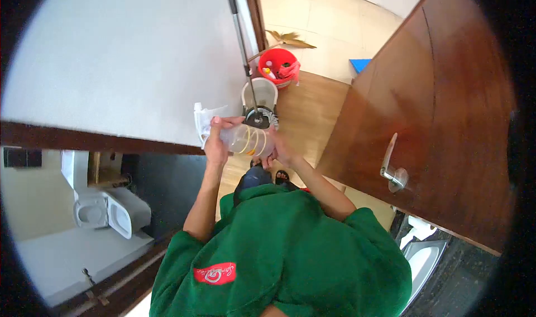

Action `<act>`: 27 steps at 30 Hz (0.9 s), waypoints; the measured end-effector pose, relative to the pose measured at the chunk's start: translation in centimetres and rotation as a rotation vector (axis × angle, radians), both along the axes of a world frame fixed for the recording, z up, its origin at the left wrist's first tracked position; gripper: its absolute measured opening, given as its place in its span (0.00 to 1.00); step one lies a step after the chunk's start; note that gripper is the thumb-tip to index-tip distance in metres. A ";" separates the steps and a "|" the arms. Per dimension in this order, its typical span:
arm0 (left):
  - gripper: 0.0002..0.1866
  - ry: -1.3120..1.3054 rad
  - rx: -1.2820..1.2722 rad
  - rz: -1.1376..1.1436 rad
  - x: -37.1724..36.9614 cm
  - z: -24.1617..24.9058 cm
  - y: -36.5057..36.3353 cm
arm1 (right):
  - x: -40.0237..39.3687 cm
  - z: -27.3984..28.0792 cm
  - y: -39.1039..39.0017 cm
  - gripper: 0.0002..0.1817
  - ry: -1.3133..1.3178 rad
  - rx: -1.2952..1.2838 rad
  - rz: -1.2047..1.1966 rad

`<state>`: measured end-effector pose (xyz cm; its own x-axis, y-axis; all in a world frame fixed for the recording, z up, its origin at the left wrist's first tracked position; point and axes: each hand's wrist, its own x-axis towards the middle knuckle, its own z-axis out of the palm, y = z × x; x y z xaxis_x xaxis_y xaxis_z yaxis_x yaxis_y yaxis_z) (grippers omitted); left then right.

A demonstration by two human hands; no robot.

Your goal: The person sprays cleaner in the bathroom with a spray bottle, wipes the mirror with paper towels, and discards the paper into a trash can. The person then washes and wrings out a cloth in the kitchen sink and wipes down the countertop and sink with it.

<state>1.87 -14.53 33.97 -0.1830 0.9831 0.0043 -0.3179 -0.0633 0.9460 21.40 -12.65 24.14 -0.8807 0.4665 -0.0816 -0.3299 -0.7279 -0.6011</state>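
Observation:
A translucent spray bottle (237, 138) with yellow bands round its body lies sideways between my two hands, in front of my green top. My left hand (215, 141) is closed round the neck end, just by the white trigger head (202, 119). At the other end, the base rests in the grip of my right hand (281, 149). Beyond the bottle stands a mop (240, 32), its head down in a grey-white mop bucket (260, 88).
A red bucket (272, 53) holding bottles and a pink cloth stands behind the mop bucket. A brown door (430, 94) with a metal handle (391, 169) is open on the right. A white wall (111, 60) is at left, a toilet (92, 211) lower left.

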 end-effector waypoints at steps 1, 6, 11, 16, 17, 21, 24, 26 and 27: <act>0.23 -0.025 0.002 0.000 0.1 -0.3 0.9 | 0.3 2.0 -0.4 0.32 -0.029 -0.030 -0.131; 0.23 0.070 0.097 -0.224 2.2 1.3 5.9 | 0.7 2.5 2.9 0.35 -0.106 0.209 -0.449; 0.21 0.181 0.169 -0.493 2.7 1.6 12.7 | 3.1 -3.7 11.5 0.31 0.439 -0.016 0.147; 0.20 0.050 0.152 -0.378 1.6 1.4 20.9 | 0.9 6.3 15.9 0.37 -0.143 -0.074 -0.635; 0.20 0.065 0.174 -0.400 1.5 1.2 22.4 | 1.8 4.9 17.5 0.38 -0.149 0.005 -0.549; 0.21 -0.004 0.081 -0.456 1.2 1.2 27.2 | 2.5 -3.2 25.8 0.37 0.406 -0.131 0.150; 0.21 -0.039 0.095 -0.400 0.7 0.5 30.1 | 1.4 5.7 25.2 0.31 0.001 -0.212 -0.480; 0.22 -0.013 0.093 -0.386 0.4 -0.3 31.7 | 0.3 5.6 27.2 0.33 -0.183 -0.132 -0.590; 0.23 -0.002 0.089 -0.382 0.4 -0.8 32.3 | 0.6 4.3 28.3 0.35 -0.126 -0.116 -0.484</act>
